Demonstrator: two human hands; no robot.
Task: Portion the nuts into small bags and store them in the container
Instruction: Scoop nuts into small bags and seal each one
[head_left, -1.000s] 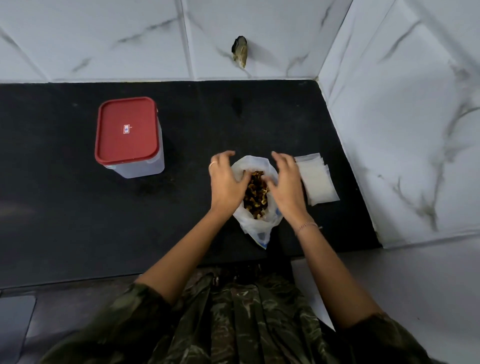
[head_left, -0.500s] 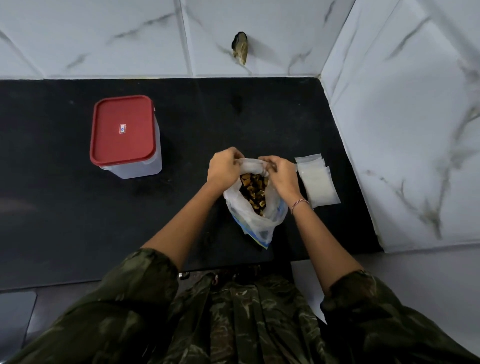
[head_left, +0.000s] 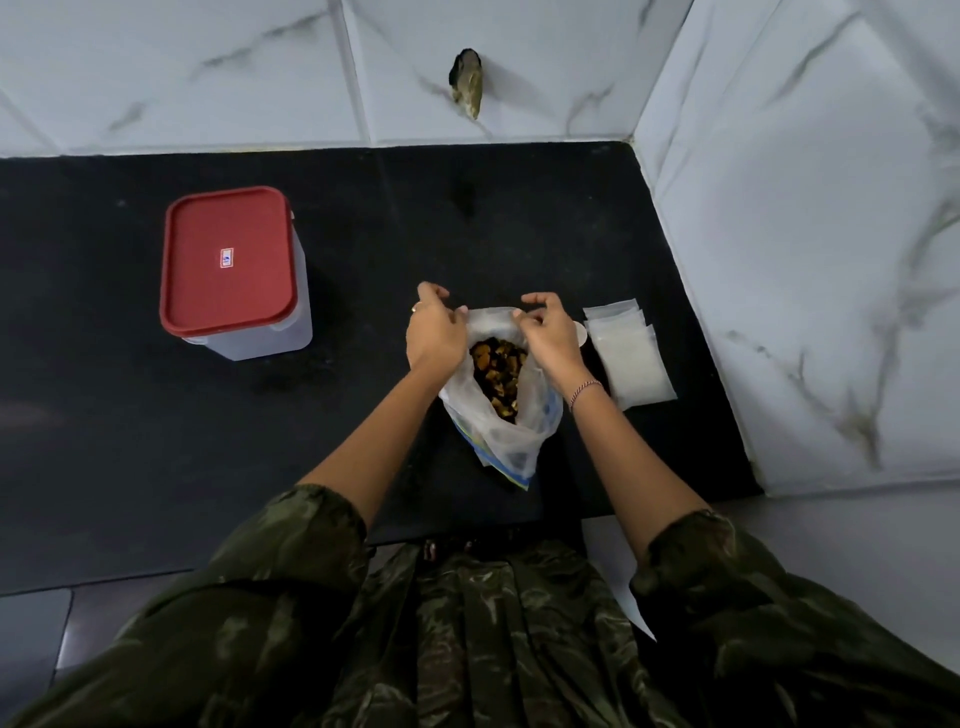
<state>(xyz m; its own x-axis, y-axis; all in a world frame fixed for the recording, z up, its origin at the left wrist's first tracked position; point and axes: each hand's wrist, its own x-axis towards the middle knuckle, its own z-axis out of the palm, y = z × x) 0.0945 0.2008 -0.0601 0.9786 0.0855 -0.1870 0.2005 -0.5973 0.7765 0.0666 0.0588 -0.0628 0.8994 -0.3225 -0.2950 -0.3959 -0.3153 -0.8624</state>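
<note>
A white plastic bag (head_left: 511, 434) lies open on the black counter (head_left: 156, 441), and brown nuts (head_left: 501, 374) show inside it. My left hand (head_left: 434, 335) pinches the bag's rim at its far left side. My right hand (head_left: 550, 338) pinches the rim at the far right, so the mouth is spread between them. A small stack of clear little bags (head_left: 626, 356) lies flat just right of my right hand. The container (head_left: 236, 270), clear with a red lid on, stands at the back left.
White marbled tile walls close the counter at the back and on the right (head_left: 805, 260). A dark stub (head_left: 467, 83) sticks out of the back wall. The counter's front edge runs close to my body.
Both hands moved from the bag's sides to its far rim and drew the mouth wider apart. The bag shifted slightly; more of the nuts show.
</note>
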